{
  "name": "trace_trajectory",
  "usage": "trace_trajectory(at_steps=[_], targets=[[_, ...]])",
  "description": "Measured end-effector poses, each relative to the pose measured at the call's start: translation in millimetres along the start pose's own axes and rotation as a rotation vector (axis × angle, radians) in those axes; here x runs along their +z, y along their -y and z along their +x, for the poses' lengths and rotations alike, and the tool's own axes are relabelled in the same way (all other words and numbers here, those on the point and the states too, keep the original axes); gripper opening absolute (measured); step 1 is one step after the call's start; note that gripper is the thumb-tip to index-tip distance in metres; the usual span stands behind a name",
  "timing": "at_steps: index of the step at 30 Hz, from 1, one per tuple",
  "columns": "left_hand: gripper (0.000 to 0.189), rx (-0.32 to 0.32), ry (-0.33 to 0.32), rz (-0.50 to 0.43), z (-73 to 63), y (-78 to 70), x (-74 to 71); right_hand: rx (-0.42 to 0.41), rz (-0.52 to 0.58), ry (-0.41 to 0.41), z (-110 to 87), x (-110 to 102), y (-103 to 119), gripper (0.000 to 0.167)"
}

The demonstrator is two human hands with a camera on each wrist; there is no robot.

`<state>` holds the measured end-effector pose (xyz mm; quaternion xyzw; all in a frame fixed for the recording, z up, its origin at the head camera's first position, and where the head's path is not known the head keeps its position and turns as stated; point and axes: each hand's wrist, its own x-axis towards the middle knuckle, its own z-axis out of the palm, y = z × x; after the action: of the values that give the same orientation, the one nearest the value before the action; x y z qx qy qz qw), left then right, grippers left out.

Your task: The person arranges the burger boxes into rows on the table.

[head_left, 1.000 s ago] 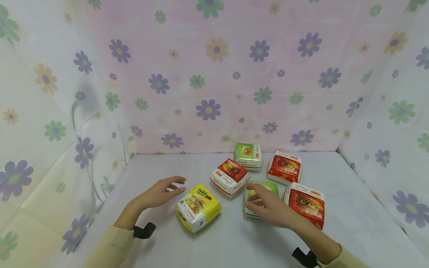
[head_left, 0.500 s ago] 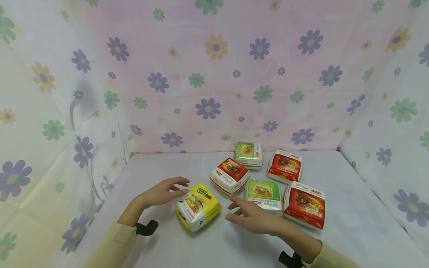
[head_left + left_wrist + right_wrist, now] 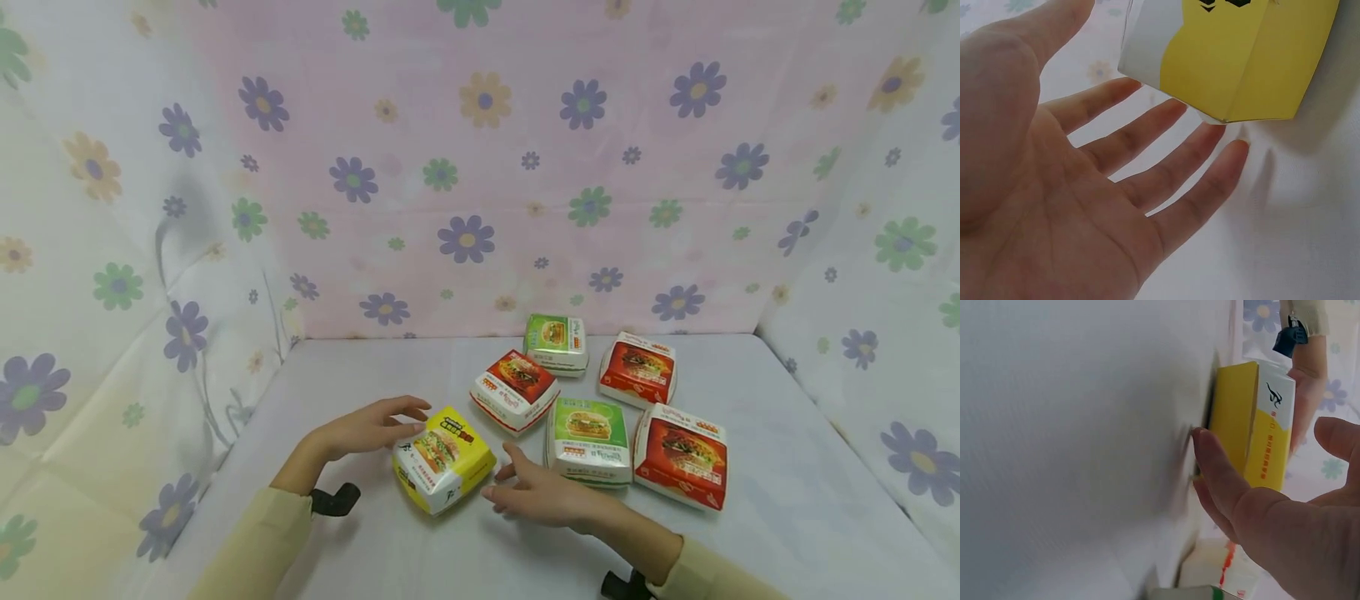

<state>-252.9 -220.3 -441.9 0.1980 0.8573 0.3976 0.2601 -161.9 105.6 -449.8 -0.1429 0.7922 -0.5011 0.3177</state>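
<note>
A yellow and white burger box (image 3: 442, 460) sits on the white table between both hands, turned at an angle. My left hand (image 3: 371, 429) is at its left side, with the fingertips right at the edge. Seen from the left wrist, the fingers (image 3: 1166, 169) are spread and nearly straight below the yellow box (image 3: 1229, 62). On the other side, my right hand (image 3: 543, 493) has its fingers extended toward the box's right side. In the right wrist view, these fingertips overlap the near side of the box (image 3: 1235, 406), low by the tabletop. Neither hand grips anything.
A green burger box (image 3: 587, 437) stands just behind the right hand, with a red box (image 3: 682, 458) to its right. Further back are two red boxes (image 3: 516, 390) and a small green one (image 3: 556, 346). Floral cloth (image 3: 487, 208) surrounds the table.
My right hand has moved left, from over the front green box to the right side of the yellow box. My left hand has edged right, closer to the yellow box.
</note>
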Motion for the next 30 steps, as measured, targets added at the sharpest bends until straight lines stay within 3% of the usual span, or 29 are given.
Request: trace_trajectory(at_steps=[3, 11, 17, 30], targets=[[0.061, -0.020, 0.027, -0.020, 1.1, 1.2, -0.4, 0.017, 0.056, 0.001, 5.9, 3.3, -4.5, 0.099], [0.061, -0.045, 0.076, -0.068, 2.2, 3.2, -1.8, 0.034, 0.197, -0.099, 17.4, 17.9, -6.3, 0.094], [0.063, -0.051, 0.106, -0.117, 0.7, 4.3, -0.8, 0.041, 0.163, -0.145, 18.2, 23.8, -5.6, 0.099], [0.063, -0.058, 0.134, -0.108, 2.7, 10.0, 0.6, 0.027, 0.150, -0.188, 24.8, 31.0, -1.3, 0.083]])
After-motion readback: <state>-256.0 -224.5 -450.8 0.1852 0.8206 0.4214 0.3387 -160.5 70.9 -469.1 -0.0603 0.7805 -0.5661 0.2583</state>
